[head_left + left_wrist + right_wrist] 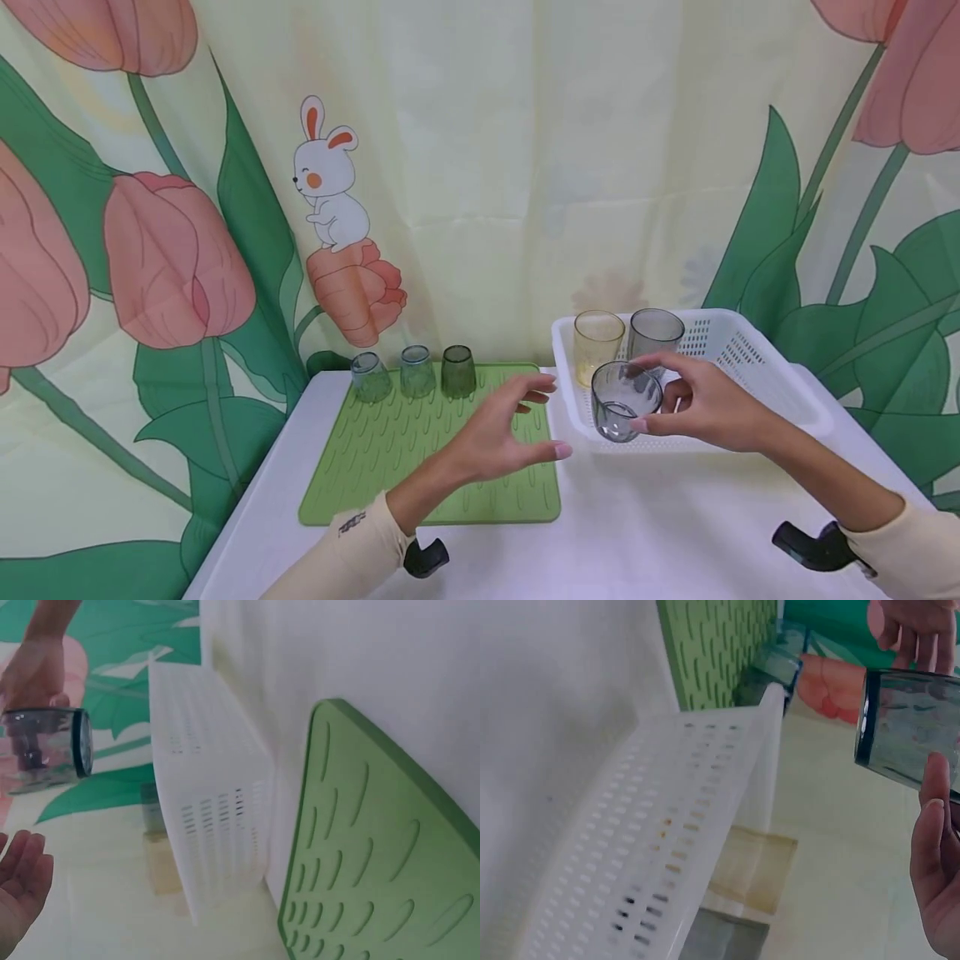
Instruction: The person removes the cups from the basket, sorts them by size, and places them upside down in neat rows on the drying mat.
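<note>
My right hand [693, 400] pinches a clear grey drinking glass [617, 412] by its side, holding it above the near rim of the white basket [787, 417]. The right wrist view shows this glass [911, 731] with thumb and finger on its wall. To the left, my left hand [501, 433] hovers over the green drying mat [442, 500], fingers apart and nothing in them; a gap separates it from the glass. Within the basket stand an amber glass [597, 342] and another grey glass [656, 327].
Along the mat's back edge stand a bluish glass [371, 379], a second bluish glass [417, 372] and a dark grey-green glass [458, 372]. A white cloth [645, 533] covers the table. Behind it hangs a curtain [480, 167] printed with tulips and a rabbit.
</note>
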`<state>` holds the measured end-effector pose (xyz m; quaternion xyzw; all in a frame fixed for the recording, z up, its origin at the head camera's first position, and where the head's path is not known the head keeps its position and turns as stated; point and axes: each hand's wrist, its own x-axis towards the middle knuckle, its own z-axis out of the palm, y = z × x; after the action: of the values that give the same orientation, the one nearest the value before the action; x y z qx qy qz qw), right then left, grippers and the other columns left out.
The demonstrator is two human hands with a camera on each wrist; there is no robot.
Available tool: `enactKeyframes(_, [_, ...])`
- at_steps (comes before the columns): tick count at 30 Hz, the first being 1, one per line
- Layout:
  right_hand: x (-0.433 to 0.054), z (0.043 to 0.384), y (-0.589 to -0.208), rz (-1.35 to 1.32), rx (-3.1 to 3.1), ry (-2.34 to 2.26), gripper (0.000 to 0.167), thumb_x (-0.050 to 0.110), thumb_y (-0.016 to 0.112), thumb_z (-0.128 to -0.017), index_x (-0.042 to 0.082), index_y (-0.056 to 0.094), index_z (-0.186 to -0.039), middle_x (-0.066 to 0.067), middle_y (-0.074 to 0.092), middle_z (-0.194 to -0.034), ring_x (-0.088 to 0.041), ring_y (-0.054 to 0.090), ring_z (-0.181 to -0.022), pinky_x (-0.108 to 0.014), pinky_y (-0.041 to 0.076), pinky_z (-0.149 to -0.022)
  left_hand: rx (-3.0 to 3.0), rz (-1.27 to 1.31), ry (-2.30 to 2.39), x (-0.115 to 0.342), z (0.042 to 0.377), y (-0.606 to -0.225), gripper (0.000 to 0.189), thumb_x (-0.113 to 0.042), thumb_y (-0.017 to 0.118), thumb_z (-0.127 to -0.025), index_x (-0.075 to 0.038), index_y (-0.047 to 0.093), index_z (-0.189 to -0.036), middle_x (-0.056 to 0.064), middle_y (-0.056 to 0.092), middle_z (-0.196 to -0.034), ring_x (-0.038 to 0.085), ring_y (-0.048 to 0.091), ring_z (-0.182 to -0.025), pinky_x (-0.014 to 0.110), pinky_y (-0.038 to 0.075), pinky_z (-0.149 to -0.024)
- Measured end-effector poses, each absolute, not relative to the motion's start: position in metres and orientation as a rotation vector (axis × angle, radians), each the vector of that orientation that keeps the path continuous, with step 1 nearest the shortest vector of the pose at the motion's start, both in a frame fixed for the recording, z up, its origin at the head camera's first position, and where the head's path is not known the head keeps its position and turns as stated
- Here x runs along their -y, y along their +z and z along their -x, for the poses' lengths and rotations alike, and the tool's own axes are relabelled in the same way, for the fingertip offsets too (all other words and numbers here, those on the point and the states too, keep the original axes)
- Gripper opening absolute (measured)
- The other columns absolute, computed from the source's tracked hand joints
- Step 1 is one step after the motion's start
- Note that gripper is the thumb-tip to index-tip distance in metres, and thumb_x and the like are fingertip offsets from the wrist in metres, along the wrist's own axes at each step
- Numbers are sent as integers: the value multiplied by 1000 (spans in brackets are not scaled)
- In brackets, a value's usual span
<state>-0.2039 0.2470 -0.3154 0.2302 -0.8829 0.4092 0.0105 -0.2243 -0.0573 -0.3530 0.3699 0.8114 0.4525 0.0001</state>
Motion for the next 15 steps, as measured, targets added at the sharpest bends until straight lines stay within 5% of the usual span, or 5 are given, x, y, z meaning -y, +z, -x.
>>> enactKeyframes(9, [-213,201,-327,-857,2708,1412,58,21,86,-78,12,57,-127,3,63,-64,-9,56,-52,-27,49,-50,-2575,-1244,1349,55,217,-349,82,-31,86,-80,-13,43,-147,1,54,-140,13,56,-122,27,49,-99])
enactKeyframes(15, [-198,201,-334,-941,2668,1506,60,19,87,-76,11,58,-128,-7,65,-99,-8,56,-54,-27,50,-50,-2610,-1242,1283,57,213,-350,80,-33,85,-81,-12,44,-147,1,57,-133,11,56,-116,28,50,-98])
